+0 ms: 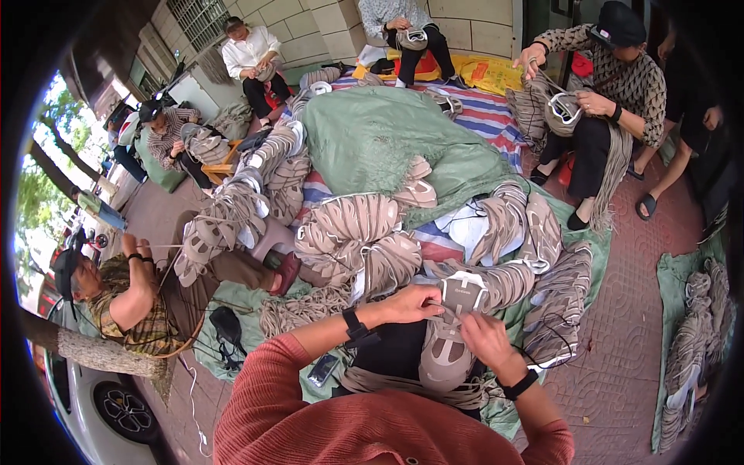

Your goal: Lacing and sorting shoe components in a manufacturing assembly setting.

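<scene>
A taupe shoe upper [446, 364] with a white-edged tongue stands in front of me over my lap, toe toward my body. My left hand [412, 304] pinches it at the left side, near the base of the tongue. On the other side, the fingers of my right hand [490, 341] are closed on the upper by the lacing area. Whether a lace end is between the fingers of either hand is too small to tell. A bundle of taupe laces [387, 381] lies across my lap below the upper.
Stacked taupe uppers [360, 232] lie ahead of me, beside a green cloth [372, 139] on a striped sheet [484, 116]. A phone [322, 370] rests left of my lap. Several people sit around, one close at left [128, 298]. A parked car [108, 403] stands behind a tree trunk.
</scene>
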Tool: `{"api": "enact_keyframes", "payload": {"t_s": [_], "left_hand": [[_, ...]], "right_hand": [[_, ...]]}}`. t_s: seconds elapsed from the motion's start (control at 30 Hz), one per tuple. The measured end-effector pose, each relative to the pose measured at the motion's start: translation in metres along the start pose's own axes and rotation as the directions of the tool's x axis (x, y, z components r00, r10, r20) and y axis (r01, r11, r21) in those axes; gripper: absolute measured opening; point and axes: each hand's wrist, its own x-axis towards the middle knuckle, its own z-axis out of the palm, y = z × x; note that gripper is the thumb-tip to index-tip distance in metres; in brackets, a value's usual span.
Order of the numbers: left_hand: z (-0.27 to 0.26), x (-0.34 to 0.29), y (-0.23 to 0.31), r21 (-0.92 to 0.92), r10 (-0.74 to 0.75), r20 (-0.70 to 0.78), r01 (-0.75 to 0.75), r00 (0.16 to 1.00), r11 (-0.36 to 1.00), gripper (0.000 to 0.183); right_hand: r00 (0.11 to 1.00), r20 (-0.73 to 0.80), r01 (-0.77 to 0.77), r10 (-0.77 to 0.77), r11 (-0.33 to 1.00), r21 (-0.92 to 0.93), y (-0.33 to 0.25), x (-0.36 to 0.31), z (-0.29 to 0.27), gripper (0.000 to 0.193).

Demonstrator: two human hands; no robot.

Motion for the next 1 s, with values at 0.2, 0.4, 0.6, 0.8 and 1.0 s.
{"api": "enact_keyframes", "payload": {"t_s": [0.2, 0.4, 0.6, 0.8, 1.0], "left_hand": [[0.012, 0.003, 0.008, 0.254, 0.151, -0.036, -0.138, 0.988, 0.957, 0.021], [0.015, 0.003, 0.011, 0.399, 0.217, -0.046, -0.181, 0.975, 0.899, 0.022], [0.014, 0.004, 0.014, 0.470, 0.292, -0.024, -0.247, 0.956, 0.848, 0.022], [0.017, 0.001, 0.017, 0.560, 0.361, -0.002, -0.298, 0.932, 0.773, 0.021], [0.033, 0.001, 0.020, 0.567, 0.443, 0.037, -0.384, 0.896, 0.729, 0.022]], "right_hand": [[0.949, -0.294, -0.126, 0.116, 0.992, -0.016, -0.001, -0.025, 0.035, 0.021], [0.927, -0.222, -0.241, 0.302, 0.934, 0.264, -0.004, -0.023, 0.025, 0.019], [0.971, 0.032, -0.229, 0.237, 0.883, 0.410, 0.003, -0.013, -0.006, 0.014], [0.993, 0.079, -0.103, 0.084, 0.954, 0.282, 0.001, -0.003, -0.019, 0.010], [0.983, 0.042, -0.179, 0.179, 0.882, 0.437, -0.022, -0.021, -0.018, 0.011]]}}
